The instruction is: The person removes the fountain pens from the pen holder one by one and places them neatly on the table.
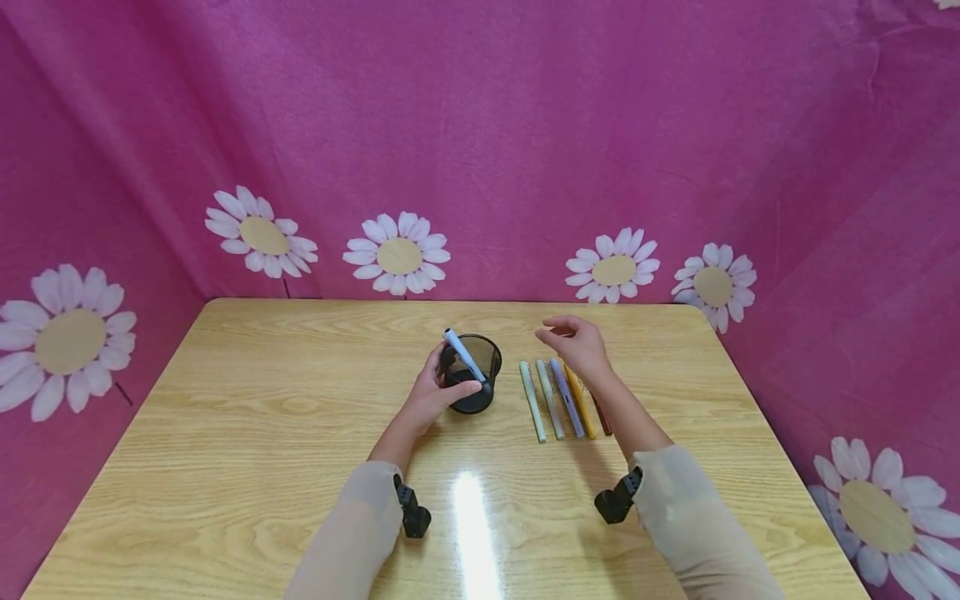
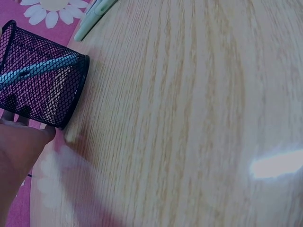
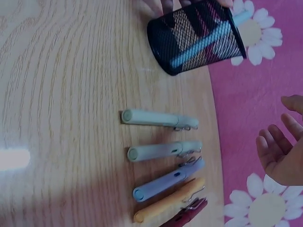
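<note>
My left hand (image 1: 430, 395) grips a black mesh pen cup (image 1: 472, 405) around its side, fingers behind and thumb in front. Inside the cup a light blue pen (image 1: 465, 356) leans, its upper end above the rim. In the right wrist view that pen shows through the mesh. My right hand (image 1: 585, 347) hovers with nothing in it, thumb and fingers apart. Below it lie several pens in a row: a pale green pen (image 3: 151, 117), a second green pen (image 3: 156, 152), a lavender pen (image 3: 163, 182), a yellow pen (image 3: 165, 202) and a dark red pen (image 3: 187, 215).
A wood-grain table (image 1: 262, 433) carries everything, with a bright light reflection near its front. Behind it and at both sides hangs a pink curtain (image 1: 495, 150) with white daisies. Each forearm wears a small black wrist camera (image 1: 411, 510).
</note>
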`<state>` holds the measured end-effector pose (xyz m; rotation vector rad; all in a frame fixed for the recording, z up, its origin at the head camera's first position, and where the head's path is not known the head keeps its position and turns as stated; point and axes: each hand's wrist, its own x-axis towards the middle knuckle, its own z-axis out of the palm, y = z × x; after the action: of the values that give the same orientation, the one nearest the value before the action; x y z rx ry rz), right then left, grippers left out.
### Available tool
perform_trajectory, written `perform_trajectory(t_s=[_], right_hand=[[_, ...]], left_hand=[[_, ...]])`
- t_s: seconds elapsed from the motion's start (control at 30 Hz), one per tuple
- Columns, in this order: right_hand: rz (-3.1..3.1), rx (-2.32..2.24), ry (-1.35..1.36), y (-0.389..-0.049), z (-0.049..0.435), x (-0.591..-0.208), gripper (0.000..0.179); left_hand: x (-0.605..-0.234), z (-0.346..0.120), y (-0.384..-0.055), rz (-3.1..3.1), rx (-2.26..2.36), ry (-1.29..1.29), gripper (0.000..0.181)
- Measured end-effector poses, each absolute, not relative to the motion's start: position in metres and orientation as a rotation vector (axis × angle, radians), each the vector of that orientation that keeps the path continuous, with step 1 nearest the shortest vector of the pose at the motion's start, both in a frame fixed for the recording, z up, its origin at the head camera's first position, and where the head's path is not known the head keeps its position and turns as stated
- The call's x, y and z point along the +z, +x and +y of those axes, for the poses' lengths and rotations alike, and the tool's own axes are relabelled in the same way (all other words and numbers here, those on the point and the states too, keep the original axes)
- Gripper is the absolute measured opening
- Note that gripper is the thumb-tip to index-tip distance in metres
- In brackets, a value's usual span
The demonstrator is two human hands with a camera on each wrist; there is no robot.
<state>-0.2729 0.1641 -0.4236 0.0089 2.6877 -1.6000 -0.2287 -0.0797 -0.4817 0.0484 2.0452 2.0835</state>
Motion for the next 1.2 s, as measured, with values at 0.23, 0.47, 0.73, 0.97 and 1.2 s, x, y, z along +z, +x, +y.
perform_trajectory(t_s=[0.23,0.47,0.73,0.97,1.2], right_hand=[[2.692,-1.597,-0.066,-0.271,0.147,-0.417,0.037],[2.683,-1.572,-0.118,-0.269,0.13,-0.415,0.036],[2.657,-1.568,-0.187,-0.265,0.109,-0.412,0.033],[2.684,-1.534,-0.247,-0.265,0.091,-0.414,0.034],[2.693,-1.507,-0.256,-0.264,0.078,-0.418,0.032]], left_hand=[[-0.501,-0.078,-0.239,2.077,2.087,0.031,0.09],[-0.496,-0.077,-0.238,2.067,2.094,0.02,0.089],[-0.48,-0.079,-0.23,2.032,2.087,0.056,0.088],[-0.5,-0.078,-0.238,2.063,2.09,0.046,0.087],[-0.502,-0.077,-0.239,2.077,2.113,0.056,0.085]])
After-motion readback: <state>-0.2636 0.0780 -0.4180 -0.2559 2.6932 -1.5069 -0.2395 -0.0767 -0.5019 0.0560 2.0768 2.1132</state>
